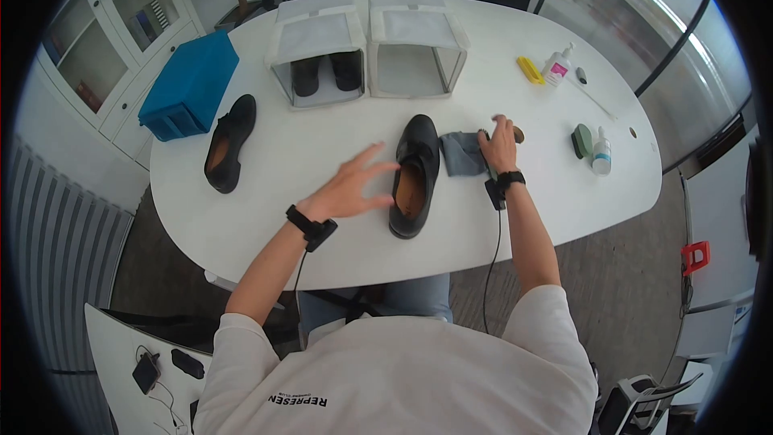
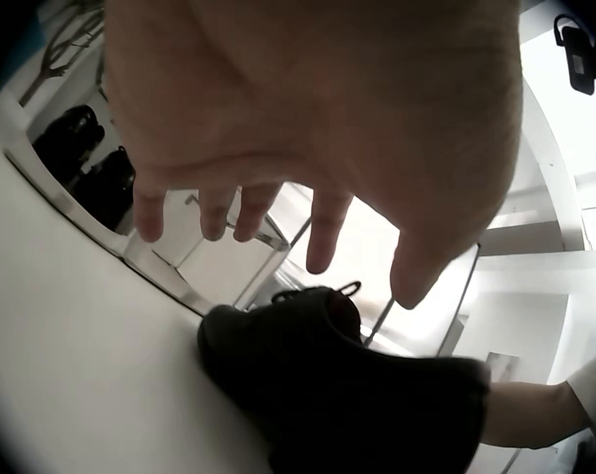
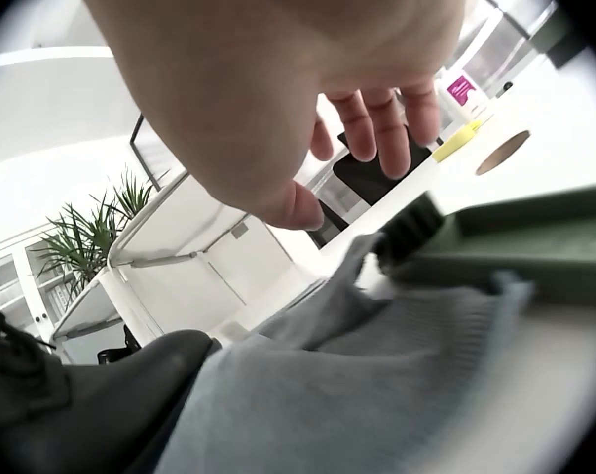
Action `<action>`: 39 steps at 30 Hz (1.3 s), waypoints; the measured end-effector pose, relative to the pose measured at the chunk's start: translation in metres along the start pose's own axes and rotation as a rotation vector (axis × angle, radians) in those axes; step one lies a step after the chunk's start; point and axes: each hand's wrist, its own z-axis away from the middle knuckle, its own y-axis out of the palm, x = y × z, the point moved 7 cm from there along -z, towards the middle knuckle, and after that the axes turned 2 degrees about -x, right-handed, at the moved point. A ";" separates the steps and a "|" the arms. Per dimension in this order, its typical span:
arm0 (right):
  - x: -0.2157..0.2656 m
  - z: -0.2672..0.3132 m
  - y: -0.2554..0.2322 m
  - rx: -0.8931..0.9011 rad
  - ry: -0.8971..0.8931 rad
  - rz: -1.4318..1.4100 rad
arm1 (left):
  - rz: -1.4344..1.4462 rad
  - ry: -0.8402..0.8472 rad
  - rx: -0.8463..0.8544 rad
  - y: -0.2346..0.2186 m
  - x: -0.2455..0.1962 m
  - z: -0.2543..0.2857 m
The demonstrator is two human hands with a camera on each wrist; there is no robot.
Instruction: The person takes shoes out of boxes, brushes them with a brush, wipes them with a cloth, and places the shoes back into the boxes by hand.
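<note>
A black lace-up shoe [image 1: 417, 141] with a tan insole stands on the white table, toe away from me. My left hand [image 1: 346, 187] is spread beside its left edge, fingertips close to the opening. In the left wrist view the shoe [image 2: 318, 365] sits below the spread fingers. My right hand [image 1: 499, 147] hovers to the right of a folded grey cloth [image 1: 463, 155], fingers loosely bent and holding nothing. Below it, the right wrist view shows the cloth [image 3: 347, 375], dark bristles [image 3: 413, 229] and a green tray-like piece [image 3: 535, 232]. A brown piece [image 1: 518, 135] shows past the fingers.
The other black shoe [image 1: 229, 145] lies at left near a blue box [image 1: 191, 84]. Two white shoe boxes [image 1: 419, 44] stand at the back, the left one holding dark shoes [image 1: 346, 71]. At right are a yellow brush [image 1: 530, 70], bottles [image 1: 601, 153] and a green sponge [image 1: 581, 142].
</note>
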 end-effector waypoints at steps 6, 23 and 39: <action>-0.053 0.066 -0.002 0.314 0.264 0.071 | -0.022 0.071 0.280 0.050 -0.019 0.009; -0.053 0.079 -0.018 0.160 0.394 -0.241 | -0.374 -0.019 -0.152 0.041 -0.060 0.029; -0.065 0.087 -0.037 -0.173 0.581 -0.709 | 0.512 -0.108 -0.713 -0.097 0.001 0.047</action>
